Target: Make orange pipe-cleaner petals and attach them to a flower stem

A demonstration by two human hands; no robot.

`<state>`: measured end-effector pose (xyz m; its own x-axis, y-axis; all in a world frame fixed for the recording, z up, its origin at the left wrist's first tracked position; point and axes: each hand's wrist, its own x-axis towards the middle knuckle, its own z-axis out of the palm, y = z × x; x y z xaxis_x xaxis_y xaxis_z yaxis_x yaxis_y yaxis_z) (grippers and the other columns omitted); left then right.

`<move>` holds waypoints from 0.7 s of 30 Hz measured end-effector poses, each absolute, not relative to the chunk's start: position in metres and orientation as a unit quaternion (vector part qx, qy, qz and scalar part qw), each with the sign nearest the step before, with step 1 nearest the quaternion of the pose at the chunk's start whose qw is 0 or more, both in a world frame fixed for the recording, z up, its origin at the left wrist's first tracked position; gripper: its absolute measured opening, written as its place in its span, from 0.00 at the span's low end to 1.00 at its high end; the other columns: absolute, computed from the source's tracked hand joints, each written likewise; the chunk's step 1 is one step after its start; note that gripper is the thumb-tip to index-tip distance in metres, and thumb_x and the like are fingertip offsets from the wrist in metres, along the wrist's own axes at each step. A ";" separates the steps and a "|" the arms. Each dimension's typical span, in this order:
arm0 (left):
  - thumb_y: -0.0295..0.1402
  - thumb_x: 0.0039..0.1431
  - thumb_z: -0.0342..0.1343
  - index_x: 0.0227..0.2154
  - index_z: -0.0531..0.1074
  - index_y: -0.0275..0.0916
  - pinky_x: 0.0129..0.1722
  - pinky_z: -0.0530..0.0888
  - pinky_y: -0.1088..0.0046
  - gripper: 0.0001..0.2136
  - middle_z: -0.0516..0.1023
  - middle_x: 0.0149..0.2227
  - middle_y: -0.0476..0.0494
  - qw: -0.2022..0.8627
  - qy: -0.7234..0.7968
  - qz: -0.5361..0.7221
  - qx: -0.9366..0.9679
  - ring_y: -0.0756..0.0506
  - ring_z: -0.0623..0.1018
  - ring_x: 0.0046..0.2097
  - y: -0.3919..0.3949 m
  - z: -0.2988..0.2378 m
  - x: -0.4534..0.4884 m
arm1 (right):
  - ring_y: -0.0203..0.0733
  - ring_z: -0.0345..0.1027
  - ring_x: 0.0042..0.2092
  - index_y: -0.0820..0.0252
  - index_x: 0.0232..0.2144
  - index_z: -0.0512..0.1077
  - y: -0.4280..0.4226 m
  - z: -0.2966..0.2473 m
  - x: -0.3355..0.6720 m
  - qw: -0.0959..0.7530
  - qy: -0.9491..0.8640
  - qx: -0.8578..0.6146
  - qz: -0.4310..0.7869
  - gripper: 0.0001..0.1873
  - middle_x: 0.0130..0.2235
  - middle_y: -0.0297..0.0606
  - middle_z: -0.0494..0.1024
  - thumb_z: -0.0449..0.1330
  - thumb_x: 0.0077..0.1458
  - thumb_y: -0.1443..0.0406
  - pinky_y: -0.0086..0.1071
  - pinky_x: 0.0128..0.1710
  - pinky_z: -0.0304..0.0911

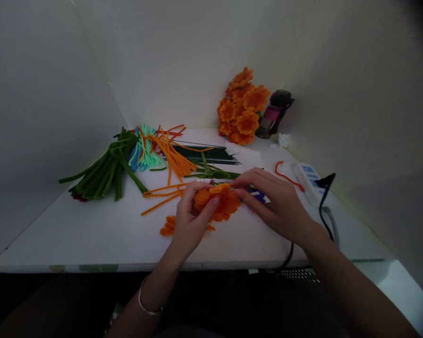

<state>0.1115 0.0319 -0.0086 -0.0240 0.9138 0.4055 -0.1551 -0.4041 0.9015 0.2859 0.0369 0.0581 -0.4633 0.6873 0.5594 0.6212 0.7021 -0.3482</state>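
An orange pipe-cleaner flower (pixel 224 206) is raised over the table's near middle. Its petals are pinched between the thumb and fingers of my left hand (pixel 193 218). From the other side, my right hand (pixel 277 202) has its fingertips closed at the flower's upper right edge; its thumb is mostly hidden. Just left of my left hand lies a second orange petal piece (pixel 167 226), partly covered by that hand. Loose orange pipe cleaners (pixel 176 157) spread on the table behind, some reaching close to my left fingers.
Green pipe cleaners (pixel 104 171) lie bundled at left beside mint ones (pixel 148 148). Dark stem wires (pixel 200 152) lie at the back. An orange flower bouquet (pixel 243 110) stands by a bottle (pixel 273 115). At right are a red-orange pipe cleaner (pixel 285 176) and a corded power strip (pixel 308 180).
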 end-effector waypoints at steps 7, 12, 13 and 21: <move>0.30 0.56 0.58 0.39 0.72 0.43 0.50 0.65 0.65 0.07 0.71 0.44 0.44 0.416 0.343 0.611 0.580 0.43 0.71 0.48 0.033 -0.008 0.112 | 0.43 0.68 0.41 0.60 0.42 0.69 0.038 0.065 0.284 0.315 -0.876 -0.363 -0.035 0.10 0.39 0.42 0.74 0.51 0.62 0.63 0.35 0.39 0.64; 0.28 0.55 0.58 0.38 0.72 0.44 0.47 0.65 0.66 0.08 0.71 0.39 0.45 0.386 0.335 0.584 0.630 0.43 0.70 0.44 0.034 -0.002 0.111 | 0.43 0.64 0.34 0.60 0.36 0.70 0.052 0.078 0.283 0.148 -0.934 -0.260 -0.193 0.12 0.34 0.42 0.72 0.47 0.63 0.66 0.37 0.34 0.59; 0.28 0.54 0.58 0.37 0.72 0.43 0.47 0.65 0.66 0.08 0.70 0.39 0.45 0.386 0.333 0.575 0.640 0.43 0.70 0.44 0.035 -0.001 0.111 | 0.42 0.63 0.33 0.59 0.35 0.70 0.055 0.082 0.283 0.113 -0.945 -0.236 -0.198 0.12 0.33 0.41 0.72 0.46 0.63 0.67 0.36 0.33 0.59; 0.28 0.56 0.57 0.38 0.71 0.43 0.47 0.65 0.67 0.07 0.70 0.39 0.45 0.354 0.325 0.516 0.709 0.44 0.70 0.44 0.037 0.002 0.106 | 0.40 0.61 0.32 0.57 0.33 0.69 0.063 0.089 0.285 0.043 -0.976 -0.172 -0.128 0.13 0.31 0.37 0.70 0.46 0.61 0.73 0.34 0.32 0.57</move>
<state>0.1060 0.0372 0.0018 0.2560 0.8258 0.5024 0.0960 -0.5389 0.8369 0.2849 0.0632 0.0894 -0.9369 0.3250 0.1286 0.3472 0.9080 0.2347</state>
